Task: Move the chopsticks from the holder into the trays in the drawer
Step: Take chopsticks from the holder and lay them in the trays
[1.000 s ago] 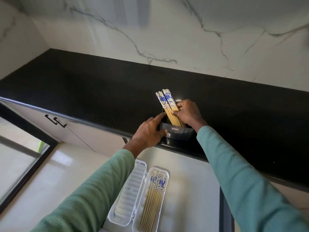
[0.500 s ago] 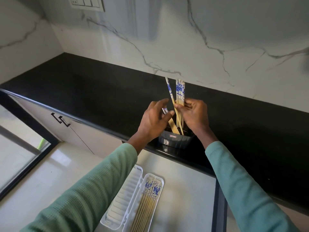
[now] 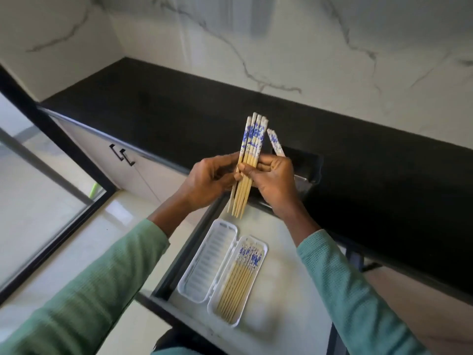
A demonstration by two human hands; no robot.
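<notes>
I see both my left hand (image 3: 207, 181) and right hand (image 3: 272, 181) pinching a bundle of chopsticks (image 3: 249, 160) (blue-patterned ends up) above the drawer's (image 3: 286, 290) rear edge, near the holder (image 3: 305, 172).

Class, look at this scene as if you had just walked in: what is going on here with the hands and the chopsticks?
A person in green sleeves holds a bundle of chopsticks upright between the left hand and right hand, above an open drawer. In the drawer lie two white trays: the right tray already holds a row of chopsticks, while the left tray is empty. At least one more chopstick sticks up from the dark holder on the black counter.
</notes>
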